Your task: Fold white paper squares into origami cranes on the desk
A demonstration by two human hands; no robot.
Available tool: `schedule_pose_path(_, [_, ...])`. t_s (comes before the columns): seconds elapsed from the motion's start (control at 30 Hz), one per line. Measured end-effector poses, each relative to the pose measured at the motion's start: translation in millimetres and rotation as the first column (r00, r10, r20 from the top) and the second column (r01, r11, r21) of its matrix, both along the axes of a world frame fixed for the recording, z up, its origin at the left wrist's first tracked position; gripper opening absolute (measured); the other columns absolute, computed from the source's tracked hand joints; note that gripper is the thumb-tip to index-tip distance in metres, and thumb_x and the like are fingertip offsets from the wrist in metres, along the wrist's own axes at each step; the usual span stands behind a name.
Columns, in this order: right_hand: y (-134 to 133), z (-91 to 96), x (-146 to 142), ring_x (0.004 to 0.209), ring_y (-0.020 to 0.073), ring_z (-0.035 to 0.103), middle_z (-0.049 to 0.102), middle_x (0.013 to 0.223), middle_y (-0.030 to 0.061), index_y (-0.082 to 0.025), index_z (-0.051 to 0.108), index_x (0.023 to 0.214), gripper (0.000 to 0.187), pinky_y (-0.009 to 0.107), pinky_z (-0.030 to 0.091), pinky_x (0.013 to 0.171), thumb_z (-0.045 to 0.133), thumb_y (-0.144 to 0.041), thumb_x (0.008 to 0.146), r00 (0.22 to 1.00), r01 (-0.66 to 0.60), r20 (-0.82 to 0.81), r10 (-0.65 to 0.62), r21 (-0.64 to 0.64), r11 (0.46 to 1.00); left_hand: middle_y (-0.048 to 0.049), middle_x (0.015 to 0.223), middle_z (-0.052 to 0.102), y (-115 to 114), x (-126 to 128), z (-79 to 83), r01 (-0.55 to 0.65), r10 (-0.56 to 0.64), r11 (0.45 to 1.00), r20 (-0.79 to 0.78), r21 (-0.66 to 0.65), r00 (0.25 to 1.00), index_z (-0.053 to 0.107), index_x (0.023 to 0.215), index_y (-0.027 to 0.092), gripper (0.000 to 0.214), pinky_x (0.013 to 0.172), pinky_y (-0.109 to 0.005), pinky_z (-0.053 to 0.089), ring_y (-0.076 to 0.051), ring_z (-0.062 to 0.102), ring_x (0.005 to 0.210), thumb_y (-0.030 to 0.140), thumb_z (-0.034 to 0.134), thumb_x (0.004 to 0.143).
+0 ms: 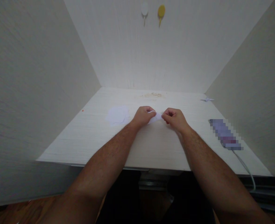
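Both my hands rest on the white desk [86,137] near its middle, fingers curled. My left hand [143,116] and my right hand [174,119] pinch the two ends of a small white piece of paper [156,117] that lies between them, low over the desk. Most of the paper is hidden by my fingers. To the left of my left hand lies a small stack of white paper sheets [117,115], flat on the desk.
A blurred-out flat device [225,134] with a white cable [244,166] lies at the right edge. A small folded white paper shape [207,99] sits at the back right corner. White walls enclose the desk; two round hooks [161,11] hang on the back wall.
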State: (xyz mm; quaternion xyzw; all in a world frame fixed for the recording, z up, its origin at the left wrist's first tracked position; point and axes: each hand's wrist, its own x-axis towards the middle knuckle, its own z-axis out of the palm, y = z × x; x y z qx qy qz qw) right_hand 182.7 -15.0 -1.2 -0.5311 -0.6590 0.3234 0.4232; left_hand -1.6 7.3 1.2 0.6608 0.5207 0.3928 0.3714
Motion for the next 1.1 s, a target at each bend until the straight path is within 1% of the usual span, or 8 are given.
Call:
schedule_pose_path(0.1, [-0.1,2.2,1.3,0.046,0.0106,0.044,0.053,0.049,-0.0027,-0.018,0.059,0.061,0.014,0.024,0.031,0.046,0.062,-0.03,0.069,0.999,0.02,-0.026,-0.02,-0.005,1.0,0.0001,0.062,0.061,0.3,-0.9,0.5,-0.013,0.013,1.0,0.032,-0.017,0.999,0.069,0.073,0.014,0.015,0.053,-0.022,0.038,-0.011,0.051,0.057,0.028,0.063,0.071])
schedule_pose_path(0.27, [-0.9,4.2,0.7,0.047,0.0098,0.043,0.052,0.049,-0.0035,-0.018,0.058,0.059,0.012,0.024,0.031,0.048,0.06,-0.026,0.066,0.999,0.042,-0.021,-0.042,0.014,0.999,-0.0003,0.063,0.061,-2.1,-0.1,2.7,0.013,-0.012,0.999,0.02,-0.038,1.0,0.069,0.074,0.014,0.017,0.052,-0.022,0.038,-0.01,0.05,0.055,0.03,0.063,0.072])
schedule_pose_path(0.43, [0.0,4.2,2.2,0.047,0.0095,0.042,0.051,0.049,-0.0038,-0.018,0.056,0.057,0.012,0.025,0.03,0.048,0.06,-0.025,0.065,0.997,0.076,-0.019,-0.075,0.03,0.997,0.0,0.064,0.062,1.1,-3.9,0.8,-0.023,0.026,0.999,0.048,-0.048,0.999,0.07,0.077,0.013,0.02,0.053,-0.022,0.039,-0.011,0.05,0.056,0.031,0.064,0.072])
schedule_pose_path(0.57, [1.4,4.4,1.8,0.048,0.0098,0.044,0.051,0.05,-0.0044,-0.019,0.056,0.06,0.011,0.025,0.033,0.049,0.061,-0.026,0.065,0.985,0.107,-0.138,-0.1,0.045,0.993,0.0002,0.063,0.062,2.4,-6.3,0.8,-0.024,0.025,0.999,0.043,-0.022,0.999,0.07,0.077,0.014,0.021,0.054,-0.022,0.039,-0.011,0.051,0.057,0.033,0.064,0.072])
schedule_pose_path(0.67, [1.3,2.7,-2.1,0.051,0.0104,0.048,0.057,0.058,-0.0031,-0.018,0.059,0.069,0.015,0.025,0.038,0.051,0.066,-0.031,0.065,0.978,0.064,-0.2,-0.056,0.036,0.997,-0.0006,0.064,0.062,-1.5,-2.2,3.2,0.017,-0.016,1.0,-0.013,0.01,1.0,0.07,0.074,0.014,0.019,0.056,-0.022,0.04,-0.012,0.052,0.059,0.032,0.063,0.072])
schedule_pose_path(0.83, [1.9,-5.7,-7.4,0.052,0.011,0.049,0.058,0.057,-0.0013,-0.017,0.062,0.067,0.015,0.025,0.037,0.051,0.065,-0.031,0.068,0.999,0.015,-0.046,-0.013,0.036,0.999,-0.0013,0.066,0.064,-8.4,5.8,5.7,0.054,-0.051,0.997,-0.062,0.055,0.997,0.069,0.073,0.014,0.017,0.058,-0.023,0.042,-0.012,0.054,0.062,0.029,0.062,0.073])
schedule_pose_path(0.97, [3.8,-10.2,-7.0,0.05,0.0099,0.045,0.056,0.055,-0.0024,-0.017,0.061,0.065,0.014,0.024,0.034,0.049,0.062,-0.03,0.07,0.999,0.011,-0.038,-0.009,0.046,0.999,-0.0004,0.065,0.063,-8.9,6.1,4.4,0.061,-0.058,0.997,-0.043,0.051,0.997,0.068,0.072,0.014,0.015,0.056,-0.022,0.041,-0.011,0.053,0.059,0.028,0.062,0.073])
schedule_pose_path(1.1, [3.7,-8.4,-5.6,0.052,0.0093,0.042,0.052,0.055,-0.0033,-0.017,0.059,0.063,0.013,0.024,0.031,0.05,0.061,-0.029,0.07,1.0,-0.012,0.0,0.012,0.08,0.997,-0.0001,0.063,0.062,-7.2,5.4,2.3,0.085,-0.085,0.996,-0.014,0.027,0.996,0.067,0.071,0.014,0.015,0.051,-0.021,0.038,-0.01,0.052,0.055,0.029,0.064,0.071])
